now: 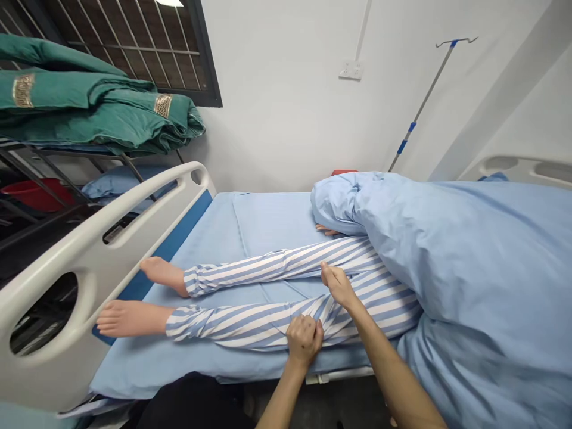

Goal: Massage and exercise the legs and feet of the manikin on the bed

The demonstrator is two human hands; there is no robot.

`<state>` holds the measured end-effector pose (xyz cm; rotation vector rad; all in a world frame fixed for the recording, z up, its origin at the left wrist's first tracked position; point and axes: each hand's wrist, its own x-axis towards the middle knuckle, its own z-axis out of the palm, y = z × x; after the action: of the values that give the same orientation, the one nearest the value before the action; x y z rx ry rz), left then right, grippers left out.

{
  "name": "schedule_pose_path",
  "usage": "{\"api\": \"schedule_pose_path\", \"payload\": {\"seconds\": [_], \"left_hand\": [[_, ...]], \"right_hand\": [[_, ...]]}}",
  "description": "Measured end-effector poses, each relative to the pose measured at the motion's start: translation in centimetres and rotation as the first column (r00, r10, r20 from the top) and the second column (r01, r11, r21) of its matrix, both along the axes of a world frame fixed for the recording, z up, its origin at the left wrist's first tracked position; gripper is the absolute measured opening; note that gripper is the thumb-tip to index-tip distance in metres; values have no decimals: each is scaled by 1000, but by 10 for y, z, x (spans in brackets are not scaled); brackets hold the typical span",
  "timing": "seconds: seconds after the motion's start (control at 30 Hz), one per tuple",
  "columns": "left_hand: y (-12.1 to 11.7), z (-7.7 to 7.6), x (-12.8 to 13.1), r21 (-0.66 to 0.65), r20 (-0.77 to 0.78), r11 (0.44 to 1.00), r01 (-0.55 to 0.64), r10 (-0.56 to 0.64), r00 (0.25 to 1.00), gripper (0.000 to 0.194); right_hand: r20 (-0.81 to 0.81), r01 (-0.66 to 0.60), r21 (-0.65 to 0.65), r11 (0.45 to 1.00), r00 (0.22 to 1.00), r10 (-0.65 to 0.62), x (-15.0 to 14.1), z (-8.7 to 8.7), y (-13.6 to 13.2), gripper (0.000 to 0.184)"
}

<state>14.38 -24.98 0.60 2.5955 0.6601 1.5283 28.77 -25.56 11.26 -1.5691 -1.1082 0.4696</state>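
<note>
Blue-and-white striped pajama pants cover both legs of what looks like a training manikin lying on the bed. Its bare feet point left, and some fingertips show under the quilt. My left hand is closed on the pants fabric around the nearer knee. Slightly farther up and to the right, my right hand is closed in a fist on the cloth at the inner thigh. Between my two hands the fabric is drawn into creases. A light blue quilt hides the manikin's upper body.
The bed's white footboard rises at the left, and a headboard stands at the far right. An IV pole leans in view by the wall. Folded green quilts lie on a metal rack. A red basin sits below.
</note>
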Motion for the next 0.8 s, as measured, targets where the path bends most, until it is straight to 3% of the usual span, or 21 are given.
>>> {"api": "schedule_pose_path", "payload": {"seconds": [0.17,0.27,0.33,0.43,0.5,0.57,0.6,0.67,0.8], "left_hand": [[-6,0,-9,-93,-14,994,54,-56,998,31],[0,11,-9,-297,28,943,151,-150,988,36],[9,29,0,-510,108,832,219,-191,976,42],[26,64,28,-785,291,528,323,-144,946,49],[33,82,51,-843,400,364,395,-67,914,51],[31,86,71,-859,439,283,426,-20,898,53],[28,82,78,-869,423,276,411,-15,906,54],[17,65,87,-883,330,344,319,-28,944,54],[-5,27,87,-761,108,642,94,-17,994,47]], "right_hand": [[61,151,-70,986,987,-147,-5,-62,-28,59],[107,164,-12,986,981,-162,-13,-80,-43,56],[113,160,24,987,980,-162,-15,-85,-48,55],[85,184,91,979,978,-192,-17,-90,-52,54],[65,201,144,969,975,-212,-19,-94,-55,53],[24,225,201,954,972,-234,-22,-99,-57,53],[-9,246,228,942,968,-250,-23,-102,-58,54],[-94,310,269,912,951,-295,-26,-104,-58,55],[-263,426,244,871,894,-363,-23,-95,-55,56]]}}
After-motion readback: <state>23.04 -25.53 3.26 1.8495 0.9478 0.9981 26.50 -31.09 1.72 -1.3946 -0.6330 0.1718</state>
